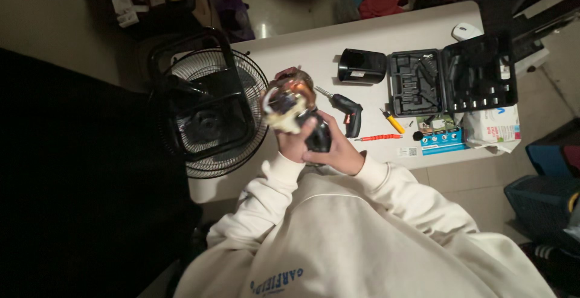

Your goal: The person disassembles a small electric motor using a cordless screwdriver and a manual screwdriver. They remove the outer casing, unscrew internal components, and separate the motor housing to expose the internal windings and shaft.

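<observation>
Both my hands hold a fan motor (287,102) up over the white table (386,32). Its copper windings and pale front show at the top, and a black housing (319,137) forms its lower end. My left hand (295,141) grips it from below on the left. Cupped around the black housing from the right is my right hand (340,151). Just left of the motor, a fan guard (241,74) of round wire with a black frame lies at the table's left end.
A black cordless screwdriver (348,109) lies just right of my hands. Beyond it are a black round cover (361,66), an open black tool case (450,74), a yellow-handled tool (393,121), a red flexible shaft (378,137), a teal box (441,139) and a white mouse (466,30).
</observation>
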